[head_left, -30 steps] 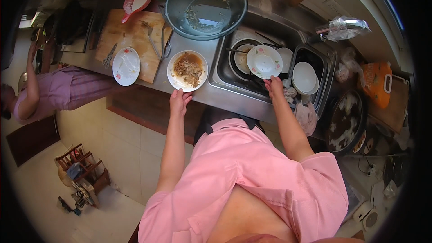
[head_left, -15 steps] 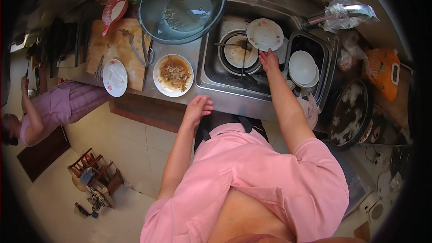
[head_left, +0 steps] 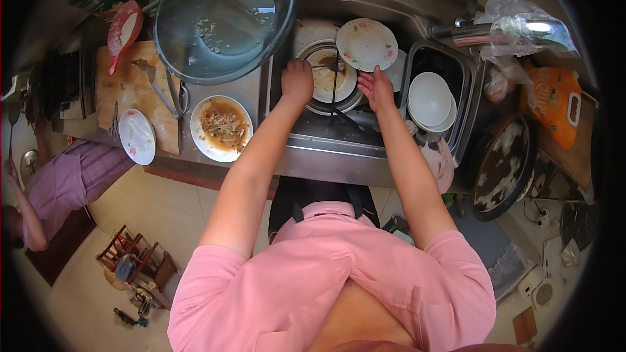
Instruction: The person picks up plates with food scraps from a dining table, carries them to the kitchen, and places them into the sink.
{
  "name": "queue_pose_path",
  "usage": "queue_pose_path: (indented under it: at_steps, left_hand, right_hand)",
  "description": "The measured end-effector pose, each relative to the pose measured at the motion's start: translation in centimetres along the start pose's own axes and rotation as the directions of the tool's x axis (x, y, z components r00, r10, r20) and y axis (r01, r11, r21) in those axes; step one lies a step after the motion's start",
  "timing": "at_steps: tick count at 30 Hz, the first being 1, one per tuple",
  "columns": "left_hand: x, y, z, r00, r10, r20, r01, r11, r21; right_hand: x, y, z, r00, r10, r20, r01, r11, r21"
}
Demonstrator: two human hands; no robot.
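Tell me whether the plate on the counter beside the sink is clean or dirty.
Dirty: the white plate is smeared with brown food remains.
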State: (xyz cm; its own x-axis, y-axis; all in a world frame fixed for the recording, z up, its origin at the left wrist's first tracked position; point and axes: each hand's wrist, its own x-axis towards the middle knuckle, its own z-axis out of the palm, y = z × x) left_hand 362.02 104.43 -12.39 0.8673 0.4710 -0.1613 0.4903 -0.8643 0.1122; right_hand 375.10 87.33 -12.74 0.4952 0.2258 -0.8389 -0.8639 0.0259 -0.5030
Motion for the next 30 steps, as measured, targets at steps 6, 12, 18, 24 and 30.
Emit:
queue_pose_path:
  at_steps: [6,12,18,24,30]
  left_hand:
    - [0.3,0.1,-0.4,0.937,-0.018,0.349,-0.099,0.944,0.314]
    - [-2.0,1.3,0.5,0.923,-0.179,0.341,0.117,0.974,0.193]
    - [-2.1,2.3,0.5,0.715,-0.114,0.69,0.278,0.952,-0.131]
    - [-5.4,4.3,1.2,0.621,0.076,0.78,0.756,0.205,-0.622]
    - [-4.5,4.4,1.2,0.35,-0.348,0.87,0.911,-0.091,-0.403]
  right_hand:
    - [-1.0,6.7,-0.1,0.998,0.043,0.046,0.001,0.713,-0.701]
    - [-0.5,8.4,2.4,0.98,0.197,0.039,-0.129,0.77,-0.625]
    - [0.2,8.7,4.0,0.945,0.307,0.116,-0.205,0.829,-0.521]
    - [-1.1,6.4,-0.3,0.946,0.312,0.088,-0.186,0.746,-0.64]
    - [-9.4,2.3,-4.5,0.897,0.412,0.161,-0.321,0.856,-0.405]
